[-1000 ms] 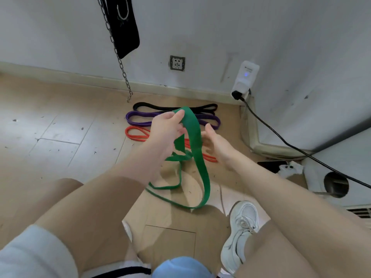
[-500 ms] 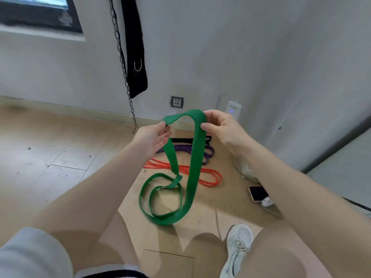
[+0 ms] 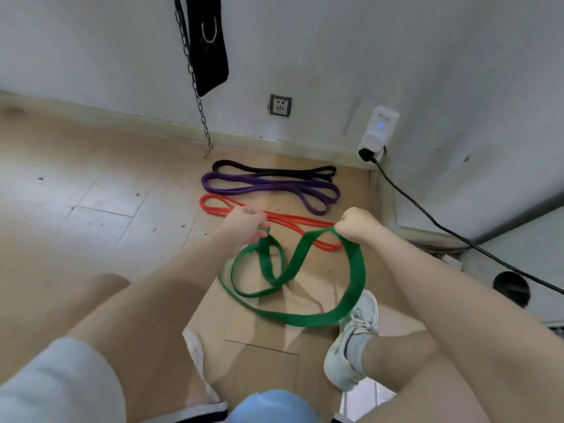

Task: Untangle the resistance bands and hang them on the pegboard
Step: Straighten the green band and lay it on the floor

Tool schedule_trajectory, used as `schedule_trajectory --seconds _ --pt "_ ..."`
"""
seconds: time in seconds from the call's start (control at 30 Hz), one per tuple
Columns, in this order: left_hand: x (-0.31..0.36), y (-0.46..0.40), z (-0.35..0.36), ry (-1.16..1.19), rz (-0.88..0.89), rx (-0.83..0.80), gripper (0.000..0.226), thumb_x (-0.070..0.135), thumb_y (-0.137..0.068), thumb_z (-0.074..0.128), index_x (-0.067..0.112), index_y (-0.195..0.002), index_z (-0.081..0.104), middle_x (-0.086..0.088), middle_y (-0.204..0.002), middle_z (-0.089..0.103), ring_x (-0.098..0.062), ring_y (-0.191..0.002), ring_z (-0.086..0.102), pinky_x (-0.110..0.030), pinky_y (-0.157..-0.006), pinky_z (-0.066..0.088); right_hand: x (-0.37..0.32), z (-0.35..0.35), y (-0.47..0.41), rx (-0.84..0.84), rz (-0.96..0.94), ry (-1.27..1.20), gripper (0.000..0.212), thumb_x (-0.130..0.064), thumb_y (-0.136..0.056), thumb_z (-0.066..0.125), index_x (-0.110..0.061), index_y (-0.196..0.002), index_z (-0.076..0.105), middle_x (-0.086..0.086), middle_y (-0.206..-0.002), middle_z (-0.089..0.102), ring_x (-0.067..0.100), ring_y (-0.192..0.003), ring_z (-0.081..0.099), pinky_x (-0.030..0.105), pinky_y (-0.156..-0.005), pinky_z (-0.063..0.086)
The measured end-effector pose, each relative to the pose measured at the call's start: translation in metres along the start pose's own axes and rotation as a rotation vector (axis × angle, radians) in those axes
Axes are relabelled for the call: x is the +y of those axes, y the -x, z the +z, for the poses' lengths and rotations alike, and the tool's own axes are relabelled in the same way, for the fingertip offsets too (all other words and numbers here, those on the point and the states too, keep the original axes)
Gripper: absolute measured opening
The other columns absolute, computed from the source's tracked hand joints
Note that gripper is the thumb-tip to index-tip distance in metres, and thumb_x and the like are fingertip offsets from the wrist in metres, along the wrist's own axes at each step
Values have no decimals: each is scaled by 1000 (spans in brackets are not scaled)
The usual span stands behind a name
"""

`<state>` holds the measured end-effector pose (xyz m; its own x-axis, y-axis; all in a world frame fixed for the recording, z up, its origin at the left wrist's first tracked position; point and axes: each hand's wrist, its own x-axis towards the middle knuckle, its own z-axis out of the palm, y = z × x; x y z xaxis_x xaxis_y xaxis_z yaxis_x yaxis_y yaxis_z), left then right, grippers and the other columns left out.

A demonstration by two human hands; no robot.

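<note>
Both my hands hold a wide green resistance band (image 3: 355, 279) low over the floor. My left hand (image 3: 244, 225) grips one end of it, my right hand (image 3: 357, 224) grips another part, and the band hangs between them in twisted loops that reach the floor. Beyond my hands, three bands lie folded flat in a row on the floor: an orange band (image 3: 302, 221), a purple band (image 3: 268, 189) and a black band (image 3: 274, 170) nearest the wall. No pegboard is in view.
A black strap (image 3: 210, 41) and a metal chain (image 3: 200, 108) hang down the wall. A wall socket (image 3: 280, 105), a white plug-in device (image 3: 380, 131) and its black cable (image 3: 442, 227) are at the right. My white shoe (image 3: 351, 349) stands under the green band.
My hands have dropped from chest height to near the floor and moved apart, spreading the green band into wider loops. The view has tilted down.
</note>
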<state>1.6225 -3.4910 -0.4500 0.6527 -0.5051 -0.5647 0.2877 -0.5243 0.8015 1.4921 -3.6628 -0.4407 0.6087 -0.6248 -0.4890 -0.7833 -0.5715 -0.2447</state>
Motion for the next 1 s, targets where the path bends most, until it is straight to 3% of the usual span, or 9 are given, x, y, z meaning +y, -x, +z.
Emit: schedule_trajectory --seconds 0.07,0.17,0.23,0.37,0.47,0.57,0.63,0.8,1.0 --pt "-29 -31 15 -78 -55 -8 20 14 -96 46 7 -111 57 -5 -96 63 -18 -83 60 -28 -76 51 14 23 -27 -46 54 -15 14 -11 -86 46 -6 -74 52 10 -72 51 28 -66 49 26 -47 32" --pt "-72 -69 36 -249 -103 -61 22 12 -95 45 7 -110 60 -5 -99 62 -19 -87 59 -23 -70 46 34 58 -66 -96 56 -82 25 -7 -89 46 1 -110 57 18 -108 61 35 -99 57 32 -74 44" --pt "-103 -94 44 -410 -115 -110 21 13 -94 46 9 -105 64 -3 -99 62 -18 -91 58 -24 -79 43 45 78 -93 -65 43 -109 28 -4 -90 46 2 -117 53 19 -118 60 34 -108 55 33 -83 43" --pt "-163 -135 60 -802 -139 -224 31 11 -95 41 14 -119 60 -6 -123 60 -22 -110 56 -29 -94 43 61 109 -140 48 137 -81 39 -6 -92 48 0 -130 44 19 -131 50 35 -120 46 37 -94 39" --pt "-194 -150 76 -938 -228 -284 35 13 -96 37 18 -128 50 -9 -122 58 -27 -106 57 -36 -91 48 70 132 -153 57 145 49 53 -12 -94 47 -6 -142 28 13 -148 28 31 -132 29 40 -105 32" --pt "-210 -156 92 -1001 -170 -276 25 21 -93 43 15 -116 51 -7 -110 61 -27 -93 59 -39 -79 52 73 163 -156 -80 -118 108 41 -15 -95 42 -15 -136 40 4 -144 34 23 -131 30 41 -107 33" --pt "-214 -154 96 -1061 -100 -255 22 22 -95 43 15 -114 52 -6 -106 61 -27 -90 60 -36 -72 50 69 176 -155 -205 -198 51 30 -15 -96 40 -14 -123 53 0 -131 45 20 -121 39 38 -99 39" --pt "-197 -141 80 -1071 102 -294 34 25 -99 37 20 -129 52 -7 -110 64 -28 -98 60 -36 -84 48 56 178 -144 -308 -280 -139 23 -16 -96 42 -15 -107 62 1 -107 56 21 -95 54 42 -82 48" --pt "-123 -95 37 -702 364 -178 29 15 -95 50 11 -122 61 -2 -116 65 -17 -108 59 -21 -93 41 23 128 -106 -423 -505 -224 50 -13 -91 55 -31 -136 43 -8 -123 44 5 -103 45 22 -90 40"
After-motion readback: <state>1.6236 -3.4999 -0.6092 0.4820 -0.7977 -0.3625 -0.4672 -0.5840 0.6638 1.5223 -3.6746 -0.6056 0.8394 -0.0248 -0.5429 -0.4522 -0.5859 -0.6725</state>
